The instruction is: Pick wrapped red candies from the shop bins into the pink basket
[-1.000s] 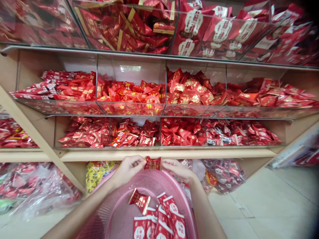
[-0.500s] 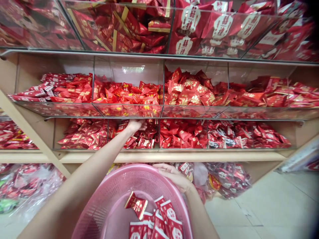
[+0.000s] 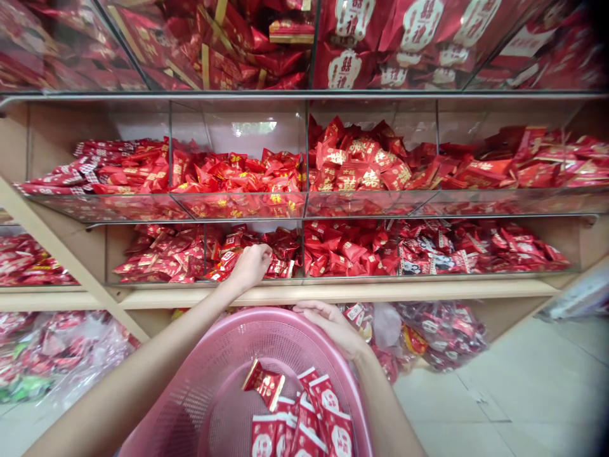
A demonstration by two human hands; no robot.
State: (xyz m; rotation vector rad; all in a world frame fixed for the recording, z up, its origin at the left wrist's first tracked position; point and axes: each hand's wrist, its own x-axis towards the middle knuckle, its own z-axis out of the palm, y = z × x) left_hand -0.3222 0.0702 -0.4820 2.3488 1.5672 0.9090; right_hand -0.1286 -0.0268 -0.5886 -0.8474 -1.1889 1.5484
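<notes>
My left hand (image 3: 253, 263) is at the front of a lower-shelf bin of red wrapped candies (image 3: 231, 244), its fingers curled together. What they hold, if anything, is hidden. My right hand (image 3: 335, 329) grips the far right rim of a pink plastic basket (image 3: 223, 330), fingers lying over the edge. Inside the basket, one dark red candy with gold ends (image 3: 264, 383) lies apart from a cluster of red and white packets (image 3: 309, 419).
Clear dividers split the shelves into bins. Above is a shelf with more red candies (image 3: 238, 174), and higher still are larger red packets (image 3: 352, 25). A wooden ledge (image 3: 380, 292) runs below the bins. Plastic bags of candies (image 3: 442, 330) lie underneath, near the tiled floor (image 3: 451, 400).
My left hand has come back out of the bin toward me, and its fingers have closed. My right hand stays on the basket rim. The view has shifted slightly.
</notes>
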